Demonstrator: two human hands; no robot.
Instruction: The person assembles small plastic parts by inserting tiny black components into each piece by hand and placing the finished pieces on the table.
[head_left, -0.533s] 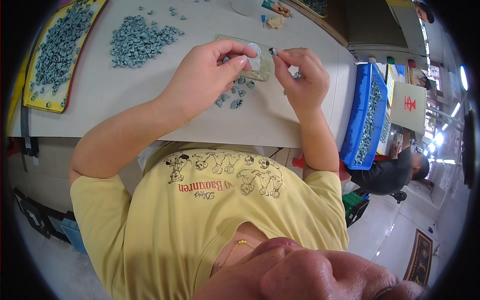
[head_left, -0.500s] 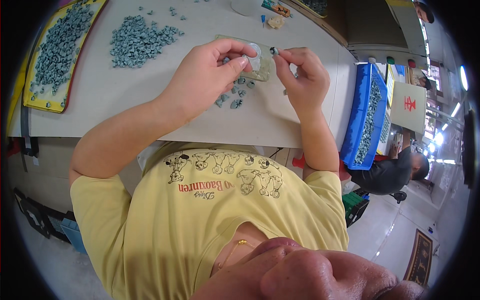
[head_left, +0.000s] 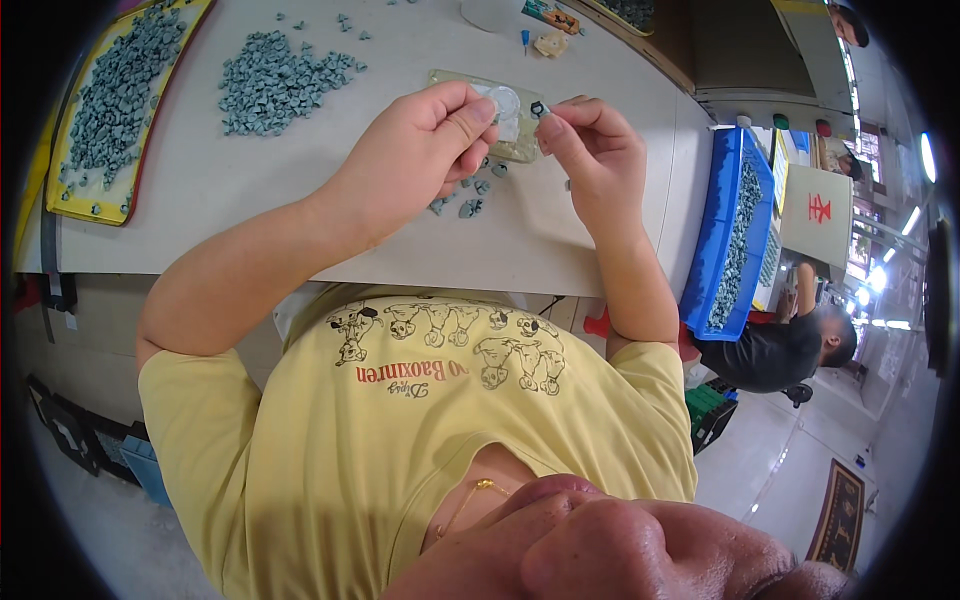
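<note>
The right hand (head_left: 603,150) is narrowed to a pinch, its thumb and forefinger holding a small grey-green piece with a dark end (head_left: 538,108); that piece is raised above the right side of a pale, greenish, see-through rectangular plate (head_left: 524,150); the left hand (head_left: 425,140) is bent, its thumb laid close against the curled fingers, beside a flat white round disc (head_left: 507,101) on the plate; the fingertips are too small and blurred to tell whether they grip anything.

Between the 2 forearms, just below the plate, a few loose grey-green pieces (head_left: 471,208) lie on the smooth off-white tabletop (head_left: 500,255); farther left sits a broad heap of similar grey-green pieces (head_left: 280,85); beyond it, at the table's left end, a shallow yellow tray with a red outer edge (head_left: 80,207) carries many more.

Past the plate, a small blue-topped tip (head_left: 526,38) stands near a crumpled tan lump (head_left: 551,44); to the right, a long blue plastic crate (head_left: 712,235) contains more pieces; a person in a dark shirt (head_left: 765,358) is beyond it.
</note>
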